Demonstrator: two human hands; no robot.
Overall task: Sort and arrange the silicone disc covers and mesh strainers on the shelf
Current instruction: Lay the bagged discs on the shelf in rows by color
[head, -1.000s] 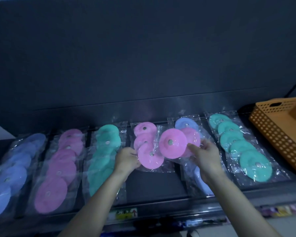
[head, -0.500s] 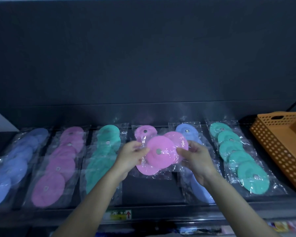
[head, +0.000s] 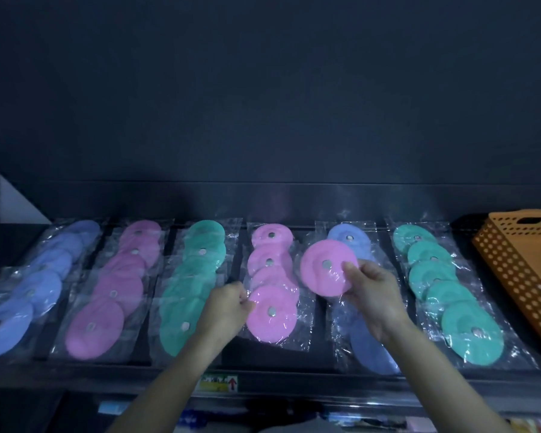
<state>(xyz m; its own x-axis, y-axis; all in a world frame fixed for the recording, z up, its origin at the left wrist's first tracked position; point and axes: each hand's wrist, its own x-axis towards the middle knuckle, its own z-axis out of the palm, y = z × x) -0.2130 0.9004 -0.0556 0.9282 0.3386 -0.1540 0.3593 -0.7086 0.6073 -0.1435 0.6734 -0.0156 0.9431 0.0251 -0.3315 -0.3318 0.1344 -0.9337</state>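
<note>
Fingers (head: 349, 271) of the right hand (head: 372, 295) are curled in a pinch, thumb in front and the rest behind, on the lower right edge of a round pink silicone disc cover (head: 320, 273) sealed in a clear plastic bag. I see it lifted off the shelf and tilted toward the camera, just up and left of those fingertips.

The left hand (head: 225, 309) is closed almost to a fist, its fingertips (head: 242, 296) nipping the clear wrapper at the left edge of a second bagged pink disc (head: 272, 314). That disc lies flat on the dark shelf (head: 260, 359) just right of the fingers, and it is the nearest one of the middle pink row (head: 270, 260).

Under the right wrist runs a row of bagged blue discs (head: 349, 237). Farther right of that hand lie a row of teal discs (head: 444, 295) and an orange perforated plastic basket (head: 519, 276). Left of the left hand's knuckles lie three more bagged rows — teal (head: 194, 276), pink (head: 116, 292) and blue (head: 41, 292).
</note>
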